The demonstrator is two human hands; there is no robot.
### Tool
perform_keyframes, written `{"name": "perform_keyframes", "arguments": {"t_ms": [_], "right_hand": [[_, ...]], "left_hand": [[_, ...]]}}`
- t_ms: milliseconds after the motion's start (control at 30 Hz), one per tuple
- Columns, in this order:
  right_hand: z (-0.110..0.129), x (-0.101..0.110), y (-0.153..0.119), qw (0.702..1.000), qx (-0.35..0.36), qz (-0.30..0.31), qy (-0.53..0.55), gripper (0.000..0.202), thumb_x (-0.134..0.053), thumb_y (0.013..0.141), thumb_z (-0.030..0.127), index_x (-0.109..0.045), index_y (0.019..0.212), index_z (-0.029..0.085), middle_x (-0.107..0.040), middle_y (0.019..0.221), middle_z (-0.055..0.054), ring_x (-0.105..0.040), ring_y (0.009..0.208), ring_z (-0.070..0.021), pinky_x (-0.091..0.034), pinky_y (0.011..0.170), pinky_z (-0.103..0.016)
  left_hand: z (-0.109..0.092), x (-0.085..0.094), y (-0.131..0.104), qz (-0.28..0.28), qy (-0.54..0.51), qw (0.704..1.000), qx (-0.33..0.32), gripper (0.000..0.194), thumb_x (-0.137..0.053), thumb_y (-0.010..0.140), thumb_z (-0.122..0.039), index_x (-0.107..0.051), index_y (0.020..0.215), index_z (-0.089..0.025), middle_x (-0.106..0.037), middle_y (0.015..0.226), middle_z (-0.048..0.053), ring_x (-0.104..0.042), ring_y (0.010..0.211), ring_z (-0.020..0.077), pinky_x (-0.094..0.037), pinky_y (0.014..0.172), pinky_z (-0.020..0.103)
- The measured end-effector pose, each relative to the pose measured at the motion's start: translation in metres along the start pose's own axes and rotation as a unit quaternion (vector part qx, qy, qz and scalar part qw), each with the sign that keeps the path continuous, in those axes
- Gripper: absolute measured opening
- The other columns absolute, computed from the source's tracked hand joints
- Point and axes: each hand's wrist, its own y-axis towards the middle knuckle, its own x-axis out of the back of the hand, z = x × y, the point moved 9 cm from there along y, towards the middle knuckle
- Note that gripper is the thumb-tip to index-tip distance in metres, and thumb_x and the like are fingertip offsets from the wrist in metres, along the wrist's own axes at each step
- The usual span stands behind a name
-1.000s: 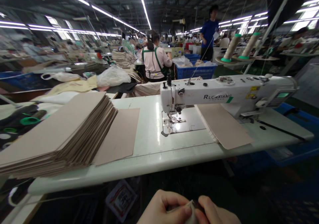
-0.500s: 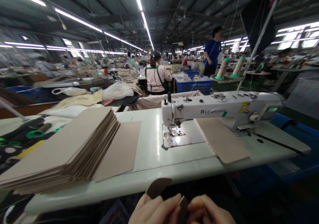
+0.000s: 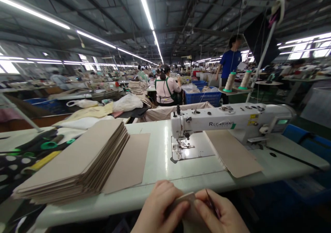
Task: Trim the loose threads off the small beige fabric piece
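Note:
My left hand and my right hand meet at the bottom edge, in front of the white table. Both pinch one small tan piece between thumbs and fingers. A thin dark tool also lies in my right hand. Beyond the hands stands a white sewing machine, its needle area over the plate. A tall stack of tan panels sits at left, with a single tan panel beside it. Another tan panel lies under the machine arm.
Two thread cones stand behind the machine. A blue crate and a seated person in a pink top are further back; another person in blue stands. Fabric rolls and bags lie at left.
My view has tilted upward, so the table and machine sit lower in frame. My hands rose to the table edge, still working the small tan piece between them.

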Motion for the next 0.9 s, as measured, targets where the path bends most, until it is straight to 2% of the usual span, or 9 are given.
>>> {"name": "perform_keyframes", "arguments": {"t_ms": [100, 200, 333, 467, 900], "right_hand": [[0.013, 0.013, 0.000, 0.981, 0.065, 0.004, -0.184, 0.035, -0.042, 0.094, 0.051, -0.057, 0.091, 0.020, -0.059, 0.069, 0.001, -0.057, 0.060, -0.0146, -0.040, 0.055, -0.024], [0.028, 0.019, -0.006, 0.929, 0.144, -0.012, -0.341, 0.025, -0.040, 0.097, 0.040, -0.054, 0.094, 0.020, -0.062, 0.074, -0.002, -0.062, 0.064, -0.0172, -0.044, 0.057, -0.026], [0.044, 0.011, -0.015, 0.872, 0.227, -0.019, -0.433, 0.021, -0.037, 0.098, 0.031, -0.055, 0.095, 0.020, -0.064, 0.076, -0.002, -0.063, 0.065, -0.0182, -0.046, 0.057, -0.028], [0.054, 0.008, -0.020, 0.841, 0.275, -0.052, -0.464, 0.028, -0.032, 0.100, 0.030, -0.058, 0.097, 0.020, -0.065, 0.075, -0.002, -0.064, 0.063, -0.0178, -0.046, 0.056, -0.029], [0.056, 0.010, -0.024, 0.803, 0.279, -0.097, -0.518, 0.044, -0.023, 0.102, 0.033, -0.062, 0.085, 0.020, -0.068, 0.070, -0.003, -0.063, 0.055, -0.0177, -0.038, 0.047, -0.033]], "left_hand": [[0.020, -0.013, 0.002, 0.074, -0.116, 0.981, 0.141, 0.021, -0.058, 0.091, -0.036, -0.069, 0.083, -0.019, -0.068, 0.081, 0.000, -0.061, 0.081, 0.0174, -0.047, 0.075, 0.024], [0.024, -0.025, -0.003, 0.113, -0.200, 0.952, 0.204, 0.024, -0.062, 0.088, -0.039, -0.072, 0.083, -0.018, -0.070, 0.079, -0.001, -0.062, 0.080, 0.0177, -0.046, 0.071, 0.021], [0.023, -0.029, -0.004, 0.124, -0.238, 0.938, 0.221, 0.021, -0.064, 0.084, -0.035, -0.074, 0.083, -0.017, -0.071, 0.078, -0.001, -0.062, 0.078, 0.0172, -0.045, 0.071, 0.020], [0.020, -0.031, -0.005, 0.128, -0.247, 0.935, 0.220, 0.019, -0.064, 0.083, -0.032, -0.076, 0.084, -0.017, -0.073, 0.082, -0.001, -0.063, 0.080, 0.0173, -0.046, 0.073, 0.020], [0.026, -0.041, -0.007, 0.130, -0.234, 0.934, 0.236, 0.020, -0.065, 0.083, -0.034, -0.076, 0.086, -0.018, -0.074, 0.084, -0.001, -0.063, 0.081, 0.0178, -0.046, 0.075, 0.022]]}}
